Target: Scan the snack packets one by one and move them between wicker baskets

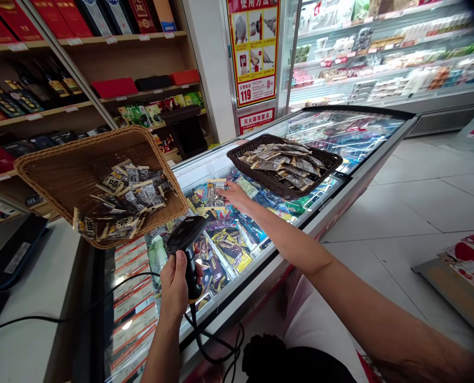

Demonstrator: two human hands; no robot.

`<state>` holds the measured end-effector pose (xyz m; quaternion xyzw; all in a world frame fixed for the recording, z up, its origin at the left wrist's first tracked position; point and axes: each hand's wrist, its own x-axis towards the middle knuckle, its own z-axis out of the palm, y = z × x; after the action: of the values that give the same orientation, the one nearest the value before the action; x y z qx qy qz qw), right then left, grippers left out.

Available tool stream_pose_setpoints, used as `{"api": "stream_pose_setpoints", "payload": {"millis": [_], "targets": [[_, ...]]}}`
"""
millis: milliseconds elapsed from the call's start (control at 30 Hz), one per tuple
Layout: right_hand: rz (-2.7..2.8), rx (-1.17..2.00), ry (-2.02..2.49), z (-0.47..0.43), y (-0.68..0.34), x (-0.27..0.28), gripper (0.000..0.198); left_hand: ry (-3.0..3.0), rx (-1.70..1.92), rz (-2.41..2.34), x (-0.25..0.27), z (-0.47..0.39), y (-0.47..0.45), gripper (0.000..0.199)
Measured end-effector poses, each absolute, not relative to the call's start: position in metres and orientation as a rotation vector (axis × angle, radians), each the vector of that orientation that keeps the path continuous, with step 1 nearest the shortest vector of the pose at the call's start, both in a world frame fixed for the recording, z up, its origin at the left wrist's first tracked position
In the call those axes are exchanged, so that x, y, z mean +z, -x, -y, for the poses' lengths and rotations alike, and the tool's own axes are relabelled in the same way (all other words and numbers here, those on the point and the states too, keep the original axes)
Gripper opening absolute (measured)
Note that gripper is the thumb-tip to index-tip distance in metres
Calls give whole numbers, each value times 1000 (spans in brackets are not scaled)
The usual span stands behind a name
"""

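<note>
My left hand (175, 282) is wrapped round the handle of a black barcode scanner (187, 234), whose cable hangs down below it. Between the fingers of my right hand (237, 194) is a small snack packet (216, 193), clear with pale ends, held over the freezer's glass top. To the left, a tan wicker basket (65, 154) lies tilted with several similar packets (135, 197) inside. On the right, a dark brown woven basket (256, 178) holds a heap of such packets (285, 159).
Beneath the baskets stands a chest freezer (332, 207) filled with ice-cream packs. Price labels (135, 303) line its near left end. A white counter (41, 298) is at left; shelves (85, 42) and a lit fridge (380, 53) stand behind. The scanner cable (217, 354) loops near my legs.
</note>
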<state>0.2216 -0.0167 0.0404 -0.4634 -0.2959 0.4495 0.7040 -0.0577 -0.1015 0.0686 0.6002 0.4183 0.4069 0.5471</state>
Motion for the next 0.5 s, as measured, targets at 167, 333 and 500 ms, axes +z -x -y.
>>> {"api": "stream_pose_setpoints", "payload": {"millis": [167,333,500], "targets": [[620,985,1084,16,-220,40,41,-1453,928,-976,66,100,59,64],[639,992,1110,16,-220,39,36,-1509,914,-948,66,99,61,63],[660,1010,1100,17,-220,40,34,-1616,898,-954,67,102,62,63]]}}
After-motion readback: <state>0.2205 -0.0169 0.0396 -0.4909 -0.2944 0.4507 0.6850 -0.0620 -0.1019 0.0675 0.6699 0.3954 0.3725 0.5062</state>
